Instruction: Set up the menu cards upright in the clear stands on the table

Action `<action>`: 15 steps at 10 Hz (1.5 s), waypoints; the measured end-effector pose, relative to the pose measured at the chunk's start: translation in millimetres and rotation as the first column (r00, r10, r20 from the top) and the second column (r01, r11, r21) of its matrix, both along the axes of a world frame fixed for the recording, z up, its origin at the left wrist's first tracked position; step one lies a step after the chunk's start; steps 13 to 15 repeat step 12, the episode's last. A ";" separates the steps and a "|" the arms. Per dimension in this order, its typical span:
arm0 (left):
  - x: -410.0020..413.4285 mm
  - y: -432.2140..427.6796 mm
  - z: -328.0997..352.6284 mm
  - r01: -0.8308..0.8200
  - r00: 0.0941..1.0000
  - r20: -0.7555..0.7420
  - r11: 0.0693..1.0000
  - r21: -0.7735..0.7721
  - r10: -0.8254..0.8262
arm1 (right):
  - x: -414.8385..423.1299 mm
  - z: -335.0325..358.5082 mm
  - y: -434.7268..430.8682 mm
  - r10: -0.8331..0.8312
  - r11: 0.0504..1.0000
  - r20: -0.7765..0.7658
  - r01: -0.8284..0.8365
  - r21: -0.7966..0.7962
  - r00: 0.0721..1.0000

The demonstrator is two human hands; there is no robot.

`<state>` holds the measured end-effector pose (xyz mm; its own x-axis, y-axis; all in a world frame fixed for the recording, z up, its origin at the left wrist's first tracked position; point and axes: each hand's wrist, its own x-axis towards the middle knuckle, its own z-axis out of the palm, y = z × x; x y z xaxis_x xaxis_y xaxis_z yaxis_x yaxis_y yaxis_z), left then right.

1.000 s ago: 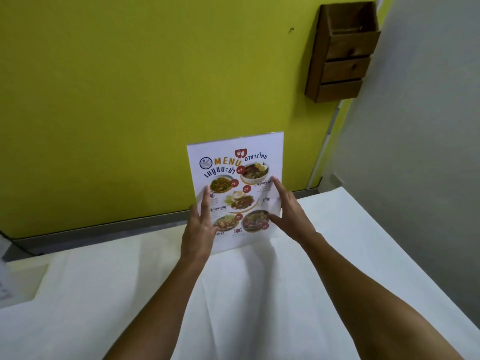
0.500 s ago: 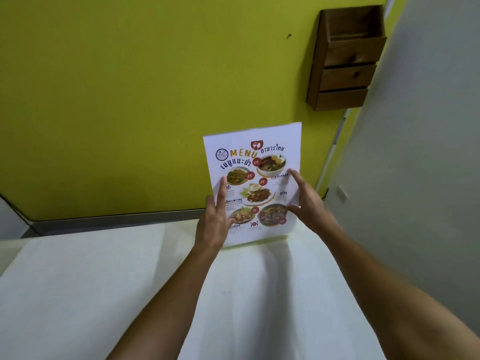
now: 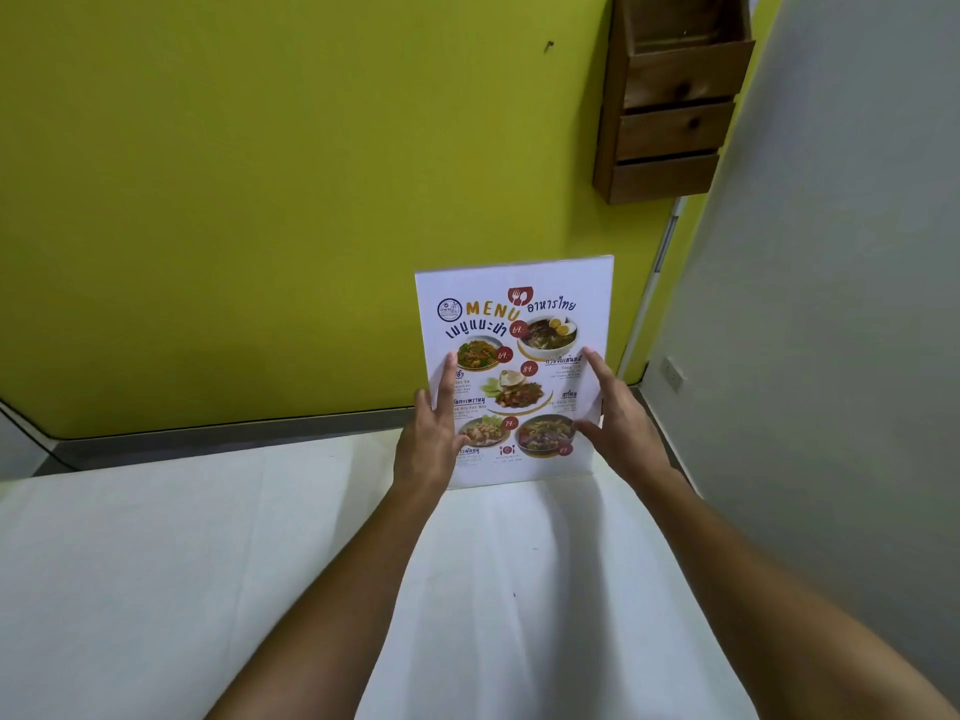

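A white menu card (image 3: 519,324) with food pictures stands upright at the far edge of the white-clothed table (image 3: 156,589), inside a clear stand whose base edge (image 3: 524,481) shows along the bottom. My left hand (image 3: 428,439) grips the card's left edge, fingers flat on its face. My right hand (image 3: 621,420) holds the right edge, with its thumb on the front near the lower bowl picture.
A yellow-green wall rises behind the table. A brown wooden wall box (image 3: 672,96) hangs at the upper right. A grey wall (image 3: 831,356) closes off the right side, with a socket (image 3: 674,374) low on it.
The card and both hands sit further right in view than a second ago, as the view swung left. Both hands keep the same hold on the card's edges.
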<state>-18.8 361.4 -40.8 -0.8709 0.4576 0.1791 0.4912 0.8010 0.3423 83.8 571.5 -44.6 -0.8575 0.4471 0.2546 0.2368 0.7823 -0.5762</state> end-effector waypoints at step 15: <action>-8.5 -36.0 32.6 0.089 0.984 -0.164 0.988 0.125 -0.068 | 11.0 27.9 -8.9 -0.074 0.946 -0.153 0.117 0.302 0.986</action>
